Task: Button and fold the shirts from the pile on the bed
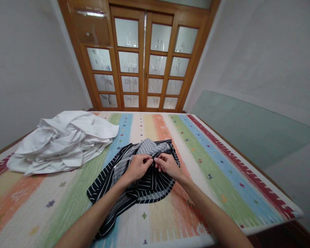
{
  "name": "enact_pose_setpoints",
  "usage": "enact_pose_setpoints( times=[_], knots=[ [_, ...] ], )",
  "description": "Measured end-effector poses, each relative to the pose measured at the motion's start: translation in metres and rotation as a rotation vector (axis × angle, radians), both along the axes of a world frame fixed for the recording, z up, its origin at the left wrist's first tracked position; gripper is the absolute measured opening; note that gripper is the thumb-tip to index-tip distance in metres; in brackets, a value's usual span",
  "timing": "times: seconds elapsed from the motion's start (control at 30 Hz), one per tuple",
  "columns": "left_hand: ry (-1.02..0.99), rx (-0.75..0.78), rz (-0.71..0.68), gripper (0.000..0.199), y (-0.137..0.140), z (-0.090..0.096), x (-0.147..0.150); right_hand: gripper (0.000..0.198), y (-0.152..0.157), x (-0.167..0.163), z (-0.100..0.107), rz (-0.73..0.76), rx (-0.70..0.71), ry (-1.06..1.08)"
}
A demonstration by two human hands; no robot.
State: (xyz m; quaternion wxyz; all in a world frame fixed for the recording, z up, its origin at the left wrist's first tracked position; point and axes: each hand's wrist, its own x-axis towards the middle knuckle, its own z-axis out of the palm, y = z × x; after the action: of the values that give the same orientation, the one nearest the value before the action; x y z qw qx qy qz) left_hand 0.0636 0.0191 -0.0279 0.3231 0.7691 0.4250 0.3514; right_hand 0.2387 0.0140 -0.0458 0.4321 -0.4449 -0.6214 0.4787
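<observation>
A black shirt with white stripes (150, 187) lies bunched up on the patterned cloth in front of me, its paler grey inner side partly turned outward. Over its upper middle, my left hand (139, 166) pinches a bit of the fabric between thumb and fingers. My right hand (168, 164) pinches the same spot from the other side, fingertips almost touching those of the left. Whatever small detail sits between the fingertips is too small to make out.
To the left lies a crumpled white cloth (64, 144). A colourful striped cover (196, 162) spreads under everything. Wooden doors with glass panes (144, 62) stand beyond the far edge. A pale green glass panel (248, 120) leans along the right wall.
</observation>
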Motion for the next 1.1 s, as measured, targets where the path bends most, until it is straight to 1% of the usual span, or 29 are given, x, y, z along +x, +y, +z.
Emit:
enact_pose_setpoints(
  times=[0.1,0.2,0.27,0.33,0.43,0.47,0.5,0.57,0.63,0.7,0.77,0.83,0.93,1.03,1.1],
  knots=[
    [0.008,0.002,-0.009,0.024,-0.003,0.000,0.000,0.025,-0.001,-0.001,-0.002,-0.044,0.151,-0.179],
    [-0.011,0.016,-0.041,0.022,-0.009,0.007,-0.002,0.021,0.002,0.002,-0.003,-0.170,0.321,-0.394],
    [-0.011,0.027,-0.043,0.022,-0.011,0.012,-0.007,0.020,0.006,0.007,-0.002,-0.257,0.348,-0.427],
    [0.000,0.045,-0.001,0.022,-0.011,0.015,-0.016,0.020,0.011,0.016,0.002,-0.354,0.315,-0.346],
    [-0.013,0.075,0.112,0.022,-0.008,0.017,-0.037,0.024,0.018,0.030,0.013,-0.556,0.264,-0.084],
    [-0.030,0.072,0.152,0.022,-0.007,0.017,-0.043,0.027,0.020,0.034,0.017,-0.595,0.244,0.013],
    [-0.055,0.060,0.185,0.023,-0.007,0.018,-0.049,0.030,0.020,0.035,0.021,-0.602,0.218,0.101],
    [-0.123,0.025,0.230,0.026,-0.007,0.019,-0.056,0.037,0.019,0.033,0.024,-0.531,0.144,0.230],
    [-0.191,0.009,0.243,0.028,-0.009,0.022,-0.057,0.042,0.013,0.023,0.022,-0.393,0.050,0.262],
    [-0.223,0.034,0.237,0.026,-0.012,0.026,-0.055,0.047,0.006,0.010,0.017,-0.240,-0.041,0.183],
    [-0.223,0.072,0.215,0.024,-0.015,0.030,-0.051,0.050,-0.001,-0.004,0.009,-0.122,-0.080,0.042],
    [-0.223,0.093,0.172,0.022,-0.019,0.033,-0.048,0.049,-0.006,-0.016,0.002,-0.088,-0.065,-0.069],
    [-0.231,0.085,0.089,0.020,-0.024,0.034,-0.049,0.045,-0.005,-0.027,-0.005,-0.119,-0.035,-0.106],
    [-0.223,0.012,-0.002,0.019,-0.025,0.029,-0.054,0.044,-0.001,-0.030,-0.007,-0.080,-0.062,-0.097],
    [-0.190,-0.053,-0.025,0.020,-0.024,0.025,-0.058,0.045,0.001,-0.030,-0.005,-0.022,-0.087,-0.084]
  ],
)
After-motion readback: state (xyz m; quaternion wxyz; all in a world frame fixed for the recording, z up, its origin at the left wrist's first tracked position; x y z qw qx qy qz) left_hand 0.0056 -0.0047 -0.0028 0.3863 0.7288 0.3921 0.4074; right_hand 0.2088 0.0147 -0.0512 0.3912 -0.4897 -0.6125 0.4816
